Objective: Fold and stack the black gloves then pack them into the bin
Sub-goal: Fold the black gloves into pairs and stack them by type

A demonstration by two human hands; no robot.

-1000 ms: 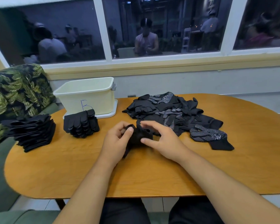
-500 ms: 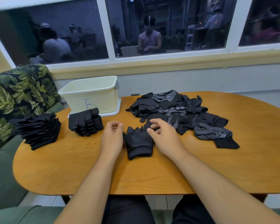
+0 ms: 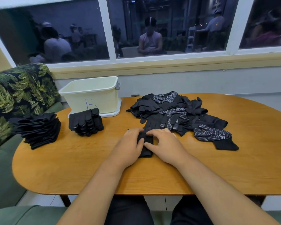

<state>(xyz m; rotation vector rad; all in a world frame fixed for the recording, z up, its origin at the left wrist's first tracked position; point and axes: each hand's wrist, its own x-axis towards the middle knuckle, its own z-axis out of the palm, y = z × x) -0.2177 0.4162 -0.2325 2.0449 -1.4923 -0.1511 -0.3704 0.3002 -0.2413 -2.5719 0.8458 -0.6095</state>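
A black glove [image 3: 146, 146] lies flat on the wooden table [image 3: 88, 168] at its middle. My left hand [image 3: 130, 144] covers its left side, fingers curled over the edge. My right hand [image 3: 165, 143] rests on its right side, fingertips on the fabric. A loose heap of black gloves [image 3: 173, 114], some with white dots, spreads just beyond my right hand. Two neat stacks of gloves stand at the left: a smaller stack [image 3: 85, 123] and a larger stack [image 3: 37, 129]. The cream bin [image 3: 91, 95], marked with a blue letter, stands behind the smaller stack.
The bin sits on a white lid or tray [image 3: 111, 112]. A leaf-patterned cushion [image 3: 15, 90] and a green sofa [image 3: 2, 168] lie to the left of the table. A wall with a window runs behind the table.
The glove, spread with its fingers showing half a second ago, now lies narrower under both hands. My hands have closed in on it from either side.
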